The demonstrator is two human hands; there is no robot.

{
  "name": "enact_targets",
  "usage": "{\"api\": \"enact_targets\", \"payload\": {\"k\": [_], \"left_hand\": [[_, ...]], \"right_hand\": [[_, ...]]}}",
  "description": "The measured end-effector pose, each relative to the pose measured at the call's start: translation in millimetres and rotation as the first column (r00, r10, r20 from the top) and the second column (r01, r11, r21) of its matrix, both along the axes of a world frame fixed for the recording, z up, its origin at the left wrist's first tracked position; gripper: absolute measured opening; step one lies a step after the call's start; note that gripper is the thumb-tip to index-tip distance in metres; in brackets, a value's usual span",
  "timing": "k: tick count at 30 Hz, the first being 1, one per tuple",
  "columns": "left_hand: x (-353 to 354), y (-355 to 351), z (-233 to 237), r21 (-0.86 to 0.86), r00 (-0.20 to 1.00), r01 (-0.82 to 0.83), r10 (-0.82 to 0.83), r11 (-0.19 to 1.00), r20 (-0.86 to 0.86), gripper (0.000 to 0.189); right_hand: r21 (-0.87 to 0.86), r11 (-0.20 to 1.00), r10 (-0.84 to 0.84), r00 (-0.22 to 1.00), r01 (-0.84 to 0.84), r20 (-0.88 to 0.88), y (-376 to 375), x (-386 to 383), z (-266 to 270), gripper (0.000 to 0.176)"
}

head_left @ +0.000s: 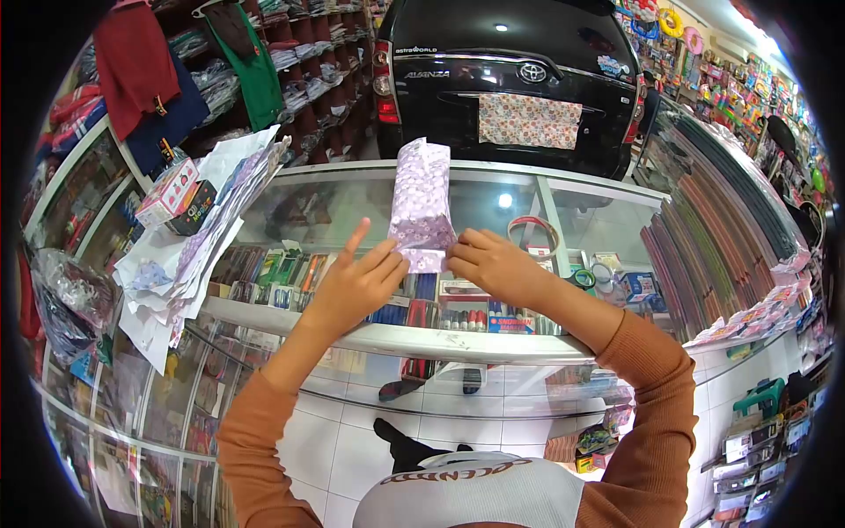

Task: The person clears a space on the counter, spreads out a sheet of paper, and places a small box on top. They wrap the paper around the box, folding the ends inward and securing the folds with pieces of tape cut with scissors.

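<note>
A box-shaped package in purple floral wrapping paper (pixel 422 189) lies on the glass counter, its near end showing an unfolded flap of paper (pixel 425 260). My left hand (pixel 359 280) has its fingertips on the left edge of that flap, with one finger raised away from it. The right edge of the flap is pinched between the fingers of my right hand (pixel 495 264). What is inside the paper is hidden. A roll of clear tape (pixel 533 236) rests on the glass just beyond my right hand.
On the left, a stack of paper sheets (pixel 189 251) carries small boxes (pixel 176 195). Pens and other stationery show under the glass counter (pixel 343 201). Upright folders or sheets (pixel 717 229) fill the right side. A black car (pixel 519 75) stands behind the counter.
</note>
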State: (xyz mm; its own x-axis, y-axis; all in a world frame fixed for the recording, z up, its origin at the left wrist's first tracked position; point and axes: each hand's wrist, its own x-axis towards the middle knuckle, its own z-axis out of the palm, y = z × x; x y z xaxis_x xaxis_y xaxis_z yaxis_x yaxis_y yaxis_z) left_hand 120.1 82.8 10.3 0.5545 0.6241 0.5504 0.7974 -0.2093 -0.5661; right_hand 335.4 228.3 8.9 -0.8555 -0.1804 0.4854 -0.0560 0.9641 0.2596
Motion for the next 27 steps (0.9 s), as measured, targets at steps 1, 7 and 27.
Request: {"api": "enact_targets", "payload": {"k": [1,7,27], "left_hand": [[-1,3,-1,0.022,1.000,0.016,-0.017,1.000,0.021,0.019],[-2,17,2,0.221,0.992,-0.006,-0.022,0.975,0.126,0.016],[10,14,-1,0.212,0.988,0.136,-0.149,0.968,0.047,0.017]], "right_hand": [[-0.080,0.997,0.020,0.999,-0.022,-0.033,1,0,1,0.023],[-0.324,0.937,0.061,0.973,-0.133,-0.225,-1,2,14,0.018],[-0.118,0.992,0.021,0.990,-0.038,-0.143,6,14,9,0.031]]}}
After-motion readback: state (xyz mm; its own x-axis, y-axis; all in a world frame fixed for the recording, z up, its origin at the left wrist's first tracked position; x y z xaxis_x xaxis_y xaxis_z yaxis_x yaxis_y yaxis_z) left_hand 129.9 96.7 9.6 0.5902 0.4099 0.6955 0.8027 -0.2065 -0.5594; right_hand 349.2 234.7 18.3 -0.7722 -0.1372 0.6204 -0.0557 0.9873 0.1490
